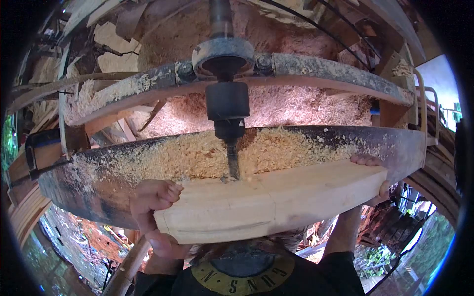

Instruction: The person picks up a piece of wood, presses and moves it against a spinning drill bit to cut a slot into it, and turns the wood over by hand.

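Left hand (pixel 146 209): closed round the near left end of the wooden block, fingers curled over the top edge, thumb pressed to the face toward me.

Right hand (pixel 381 193): gripping the opposite end, fingertips hooked over the far edge, thumb at the end corner; the palm I cannot see, the wood covering it.

Wooden block (pixel 276 200): one, pale, long, bare; spans the gap between both hands, lying slightly aslant with its right-hand end farther from me. Thin dark lines mark its near face, closer to the left hand.

Drill bit (pixel 233 160): one, dark, upright; its lower end meets the block's far edge, between the hands and nearer the left. How deep it sits, I cannot tell.

Chuck (pixel 228 101): one, black, cylindrical, directly above the bit, beyond both hands.

Metal collar (pixel 223 55): one, round, dusty, above the chuck, around the shaft.

Worktop (pixel 94 195): dark, extending past both hands on either side; it carries the block.

Wood shavings (pixel 177 158): loose, yellowish, heaped on the worktop just beyond the hands, lying against the bit.

Crossbar (pixel 340 74): one, chip-covered, running left to right behind the chuck, farther out than the hands.

Shirt (pixel 242 271): black, lettered, below and between my two forearms.
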Tool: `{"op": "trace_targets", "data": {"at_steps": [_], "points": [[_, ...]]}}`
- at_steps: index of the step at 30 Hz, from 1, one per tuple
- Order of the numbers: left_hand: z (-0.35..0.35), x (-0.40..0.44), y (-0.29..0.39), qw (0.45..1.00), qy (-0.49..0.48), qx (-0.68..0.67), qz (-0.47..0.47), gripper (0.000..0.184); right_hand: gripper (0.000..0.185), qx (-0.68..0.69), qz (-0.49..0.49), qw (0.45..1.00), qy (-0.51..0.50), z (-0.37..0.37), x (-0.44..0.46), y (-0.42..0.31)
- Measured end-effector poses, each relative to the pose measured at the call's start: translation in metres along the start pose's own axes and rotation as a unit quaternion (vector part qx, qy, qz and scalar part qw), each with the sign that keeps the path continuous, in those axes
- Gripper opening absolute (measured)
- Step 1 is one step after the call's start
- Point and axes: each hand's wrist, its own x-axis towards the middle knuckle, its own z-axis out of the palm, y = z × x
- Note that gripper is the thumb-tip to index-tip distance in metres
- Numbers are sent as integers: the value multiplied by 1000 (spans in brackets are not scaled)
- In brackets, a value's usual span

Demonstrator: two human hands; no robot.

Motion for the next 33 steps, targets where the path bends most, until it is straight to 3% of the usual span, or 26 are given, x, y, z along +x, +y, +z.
{"op": "trace_targets", "data": {"at_steps": [9,15,18,23,27,29,30,32,33], "points": [[-3,3,-9,999,-4,7,32,61,68,12,-2,1000,1,6,1,0],[-4,-3,0,1000,4,16,-11,60,66,13,9,999,37,9,-4,-2],[-4,-7,-4,1000,-8,-2,18,50,65,-16,-15,1000,10,3,-8,-3],[-16,-15,-5,998,-48,10,26,59,63,-8,8,1000,-11,7,-11,-8],[-14,-24,1,999,-28,15,10,58,64,-2,38,999,10,10,-23,-13],[-30,-20,-14,986,-149,-41,63,58,65,-22,10,1000,2,11,-22,-11],[-63,-10,-46,951,-271,-94,120,57,65,-32,-5,999,0,11,-23,-10],[-66,-15,-51,944,-273,-120,142,56,66,-18,-3,1000,-2,8,-28,-12],[-36,-33,-28,978,-153,-92,110,55,67,-11,-2,1000,-4,7,-31,-12]]}}
